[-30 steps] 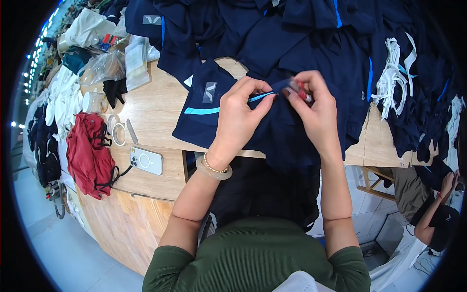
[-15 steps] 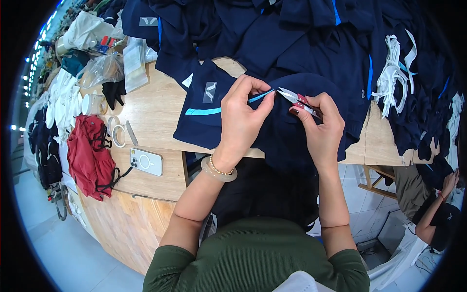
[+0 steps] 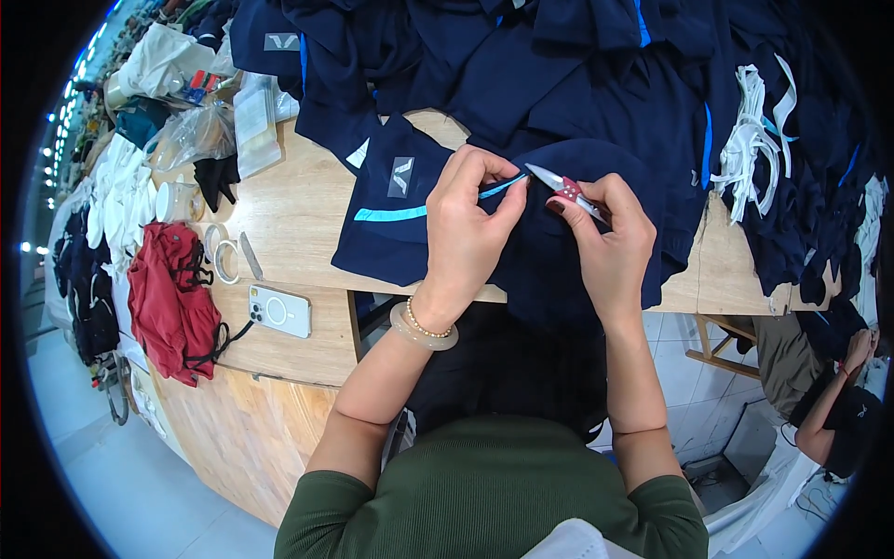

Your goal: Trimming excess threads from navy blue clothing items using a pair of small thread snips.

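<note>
Navy garment (image 3: 545, 256): spread on the table (image 3: 303, 210) in front of the person, its near part hanging over the edge; a grey patch (image 3: 401, 177) shows on its left part.
Blue strip (image 3: 389, 215): runs along the garment toward the left hand; a narrow blue length shows again between that hand's fingers.
Left hand (image 3: 468, 212): thumb and forefinger pinched together on the blue strip and the cloth with it; bracelets (image 3: 421, 328) circle the wrist.
Right hand (image 3: 615, 228): fingers closed around the red-handled snips.
Snips (image 3: 570, 191): blades look together, pointing up and left, the tip just beside the left fingertips; whether it touches the cloth, I cannot tell.
Navy pile (image 3: 549, 88): heaped beyond the garment, across the far side of the table.
White strips (image 3: 748, 149): bunched on dark cloth to the right.
Left side: phone (image 3: 279, 310) lying back up, tape rolls (image 3: 226, 261) near it, red cloth (image 3: 172, 303) further left.
Co-worker (image 3: 824, 410): at the right edge, arm bent.
</note>
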Tool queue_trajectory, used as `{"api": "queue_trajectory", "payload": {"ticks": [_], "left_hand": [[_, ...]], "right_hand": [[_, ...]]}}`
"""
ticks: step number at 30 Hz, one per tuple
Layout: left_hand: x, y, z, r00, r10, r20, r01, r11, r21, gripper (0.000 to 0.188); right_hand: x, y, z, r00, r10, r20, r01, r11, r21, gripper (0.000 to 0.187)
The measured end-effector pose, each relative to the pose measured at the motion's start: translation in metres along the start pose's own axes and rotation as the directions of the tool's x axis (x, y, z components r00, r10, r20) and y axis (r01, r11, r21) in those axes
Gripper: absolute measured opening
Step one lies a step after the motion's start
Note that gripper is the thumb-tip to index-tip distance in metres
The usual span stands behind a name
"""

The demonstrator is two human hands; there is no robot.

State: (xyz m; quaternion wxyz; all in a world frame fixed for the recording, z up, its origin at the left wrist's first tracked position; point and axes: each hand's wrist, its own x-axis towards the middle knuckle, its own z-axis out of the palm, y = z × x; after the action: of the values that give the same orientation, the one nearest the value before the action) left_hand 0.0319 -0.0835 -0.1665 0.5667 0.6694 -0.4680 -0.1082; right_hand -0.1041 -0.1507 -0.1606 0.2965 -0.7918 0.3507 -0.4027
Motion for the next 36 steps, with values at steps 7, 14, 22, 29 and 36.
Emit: {"api": "queue_trajectory", "payload": {"ticks": [7,14,22,29,36], "left_hand": [[-0.002,-0.001,0.000,0.998,0.061,0.024,-0.061,0.998,-0.014,0.012],[-0.016,-0.049,-0.036,0.954,0.165,0.252,-0.246,0.910,0.335,0.015],[-0.025,-0.082,-0.069,0.928,-0.364,0.083,0.349,0.924,0.155,0.014],[-0.010,-0.067,-0.055,0.728,-0.606,0.322,0.686,0.642,-0.343,0.016],[0.017,-0.017,-0.061,0.830,-0.403,0.387,0.531,0.354,-0.770,0.030]], "right_hand": [[0.012,0.003,0.006,0.934,0.214,0.287,-0.322,0.852,0.412,0.029],[0.018,0.070,-0.060,0.967,0.254,-0.008,-0.240,0.922,0.303,0.015],[0.005,0.116,-0.086,0.893,0.448,-0.052,-0.432,0.883,0.181,0.016],[0.014,0.117,-0.078,0.906,0.419,-0.055,-0.390,0.880,0.273,0.020],[0.030,0.059,-0.084,0.876,0.449,-0.173,-0.363,0.853,0.375,0.020]]}}
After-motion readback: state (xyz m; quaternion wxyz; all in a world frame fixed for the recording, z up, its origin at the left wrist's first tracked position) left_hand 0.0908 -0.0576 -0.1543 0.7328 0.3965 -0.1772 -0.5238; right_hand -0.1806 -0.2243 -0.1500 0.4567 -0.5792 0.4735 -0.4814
